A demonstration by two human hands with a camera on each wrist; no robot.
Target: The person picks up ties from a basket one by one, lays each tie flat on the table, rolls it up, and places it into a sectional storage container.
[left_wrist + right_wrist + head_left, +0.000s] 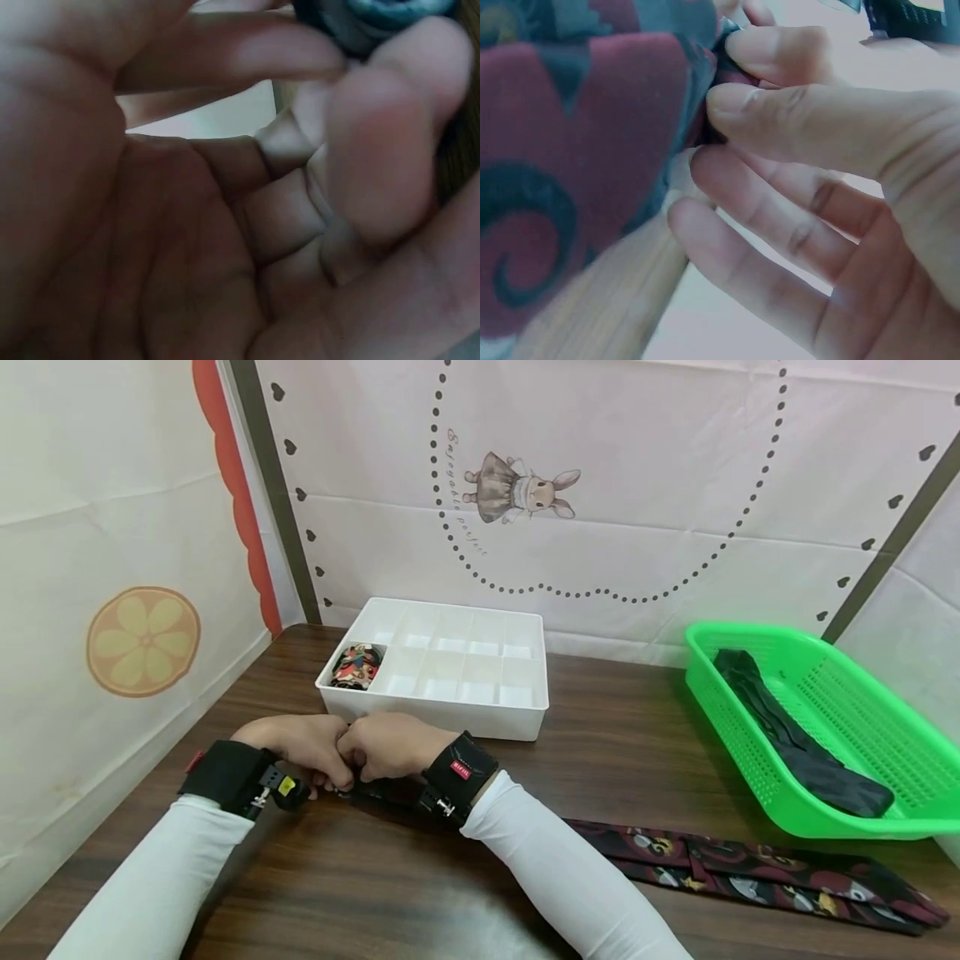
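Note:
A dark maroon patterned necktie [750,868] lies folded along the table, running from the right toward both hands. My left hand [303,745] and right hand [393,745] meet at its left end, just in front of the white tray. In the right wrist view, the right hand [802,195] pinches the maroon fabric [600,135] at its edge between thumb and fingers. The left hand [172,232] appears with fingers curled in the left wrist view, its fingertips at a dark, rolled bit of the tie [375,19]. The right forearm covers part of the tie.
The white divided tray [442,714] stands behind the hands, a rolled patterned fabric piece [357,667] in its front left compartment. On the right, a green basket [720,727] holds a folded black fabric strip [795,735]. Fabric-covered walls border the brown table [315,877].

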